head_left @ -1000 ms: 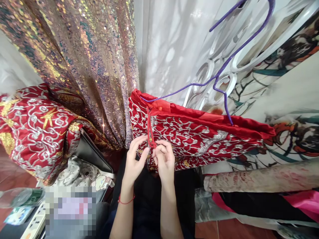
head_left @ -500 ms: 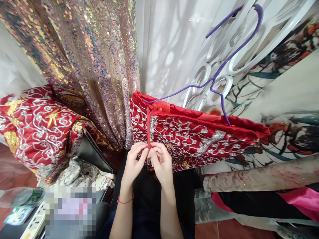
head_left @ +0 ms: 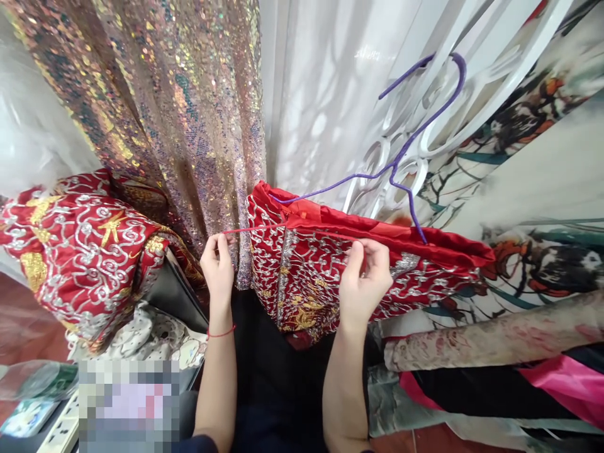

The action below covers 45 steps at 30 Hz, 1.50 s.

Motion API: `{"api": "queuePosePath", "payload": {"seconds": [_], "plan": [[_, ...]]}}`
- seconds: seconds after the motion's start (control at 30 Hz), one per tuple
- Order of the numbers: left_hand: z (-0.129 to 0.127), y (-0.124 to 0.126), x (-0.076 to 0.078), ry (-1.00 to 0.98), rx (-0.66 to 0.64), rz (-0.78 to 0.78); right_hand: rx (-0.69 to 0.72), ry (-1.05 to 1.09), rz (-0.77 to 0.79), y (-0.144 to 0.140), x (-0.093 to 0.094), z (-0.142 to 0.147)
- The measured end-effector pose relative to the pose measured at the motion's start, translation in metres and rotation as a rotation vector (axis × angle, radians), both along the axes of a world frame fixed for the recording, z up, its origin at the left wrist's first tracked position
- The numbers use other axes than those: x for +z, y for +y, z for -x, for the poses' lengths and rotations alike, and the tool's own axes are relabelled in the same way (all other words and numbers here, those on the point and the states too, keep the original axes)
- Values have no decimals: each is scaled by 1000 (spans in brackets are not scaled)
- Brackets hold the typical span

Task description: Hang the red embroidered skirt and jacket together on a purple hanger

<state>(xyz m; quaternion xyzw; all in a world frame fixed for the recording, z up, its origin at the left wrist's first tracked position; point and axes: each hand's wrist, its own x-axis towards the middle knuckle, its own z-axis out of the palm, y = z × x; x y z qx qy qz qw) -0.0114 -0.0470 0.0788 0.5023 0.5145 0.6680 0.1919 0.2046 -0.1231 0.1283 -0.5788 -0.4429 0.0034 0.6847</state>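
Note:
A red garment (head_left: pixel 321 270) with silver and gold embroidery hangs on a purple hanger (head_left: pixel 401 157) hooked to a white metal grille (head_left: pixel 425 113). A thin red string (head_left: pixel 283 229) runs taut across the garment's top. My left hand (head_left: pixel 217 267) pinches the string's left end, out past the garment's left edge. My right hand (head_left: pixel 365 283) pinches the other end in front of the garment's middle. A red thread bracelet circles my left wrist.
A sequined curtain (head_left: pixel 155 113) hangs at the back left beside a sheer white one (head_left: pixel 321 107). Another red embroidered garment (head_left: pixel 80 251) is piled at the left over a dark bag (head_left: pixel 172 292). Printed and pink fabrics (head_left: pixel 519 340) lie at the right. A power strip sits at the bottom left.
Both hands were together at the garment's front, working the hanging string. They have moved apart, left hand leftward and right hand rightward, pulling the string out into a taut horizontal line.

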Motion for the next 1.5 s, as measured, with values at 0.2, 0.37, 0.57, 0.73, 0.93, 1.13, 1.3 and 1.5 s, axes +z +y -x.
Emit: {"api": "queuePosePath", "payload": {"seconds": [0.2,0.37,0.57,0.73,0.93,1.13,1.3,1.5], "plan": [[-18,4,15,271,-81,-136,458,141,205,10,-7,11],[-41,2,46,441,-300,-234,634,159,226,32,-5,34],[-46,6,62,431,-471,-196,625,-3,181,41,13,41],[-38,7,68,377,-476,-223,464,-206,134,36,31,37],[-33,17,76,467,-163,-275,338,-225,56,41,37,33],[-32,20,67,130,-499,-206,426,-96,124,40,34,32],[-21,17,63,502,-220,-375,290,-273,235,33,41,14],[-28,9,74,125,-3,-408,795,-106,303,27,47,5]]}}
